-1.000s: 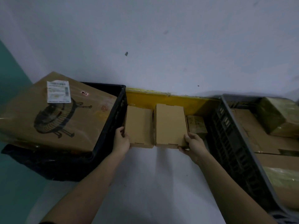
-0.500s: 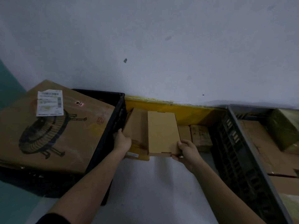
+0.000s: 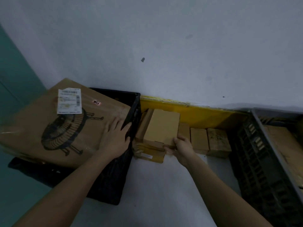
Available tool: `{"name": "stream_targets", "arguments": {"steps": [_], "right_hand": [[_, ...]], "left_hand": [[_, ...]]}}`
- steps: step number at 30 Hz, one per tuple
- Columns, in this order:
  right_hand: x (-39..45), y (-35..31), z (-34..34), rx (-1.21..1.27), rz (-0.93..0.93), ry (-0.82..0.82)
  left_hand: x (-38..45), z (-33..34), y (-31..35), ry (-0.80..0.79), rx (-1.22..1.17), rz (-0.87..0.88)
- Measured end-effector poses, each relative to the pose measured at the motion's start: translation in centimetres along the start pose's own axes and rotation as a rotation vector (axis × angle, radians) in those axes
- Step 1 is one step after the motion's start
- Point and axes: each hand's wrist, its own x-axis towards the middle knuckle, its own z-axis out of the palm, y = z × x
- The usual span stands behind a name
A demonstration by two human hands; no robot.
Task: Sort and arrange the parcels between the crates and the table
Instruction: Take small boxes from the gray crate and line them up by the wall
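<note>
Step in hand, as I read it: stacking small parcels on the table [image 3: 164, 185] in the gap between the two crates, against the yellow strip [image 3: 205, 114] at the far wall.

Right hand [image 3: 182, 149] is clamped on the near right corner of the plain brown parcel [image 3: 162, 126], fingers curled under the edge, thumb on the side. The parcel sits tilted on top of a low stack of flat parcels [image 3: 150, 152], so it looks mid-placement, not settled. Another thin parcel [image 3: 145, 123] leans on edge just left of it, against the black crate [image 3: 132, 112].

Left hand [image 3: 114, 138] is spread flat, holding nothing, with the palm on the big fan box [image 3: 65, 125] that fills the black crate and the fingertips near the crate rim. Probably bracing.

To the right of the held parcel, a row of three small parcels [image 3: 199, 139] stands along the yellow strip. The grey crate [image 3: 262, 153] on the far right has more parcels in it, mostly cropped.

Next move calls for: lower the tilted parcel flat and square it to the stack before letting go. Risk: the leaning parcel on the left may tip.
</note>
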Motion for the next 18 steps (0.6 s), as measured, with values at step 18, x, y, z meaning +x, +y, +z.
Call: {"name": "stream_targets", "arguments": {"steps": [18], "right_hand": [[3.5,0.7,5.1,-0.617,-0.186,-0.044]], "left_hand": [[0.0,0.6,-0.1,0.119,-0.121,-0.007]]}}
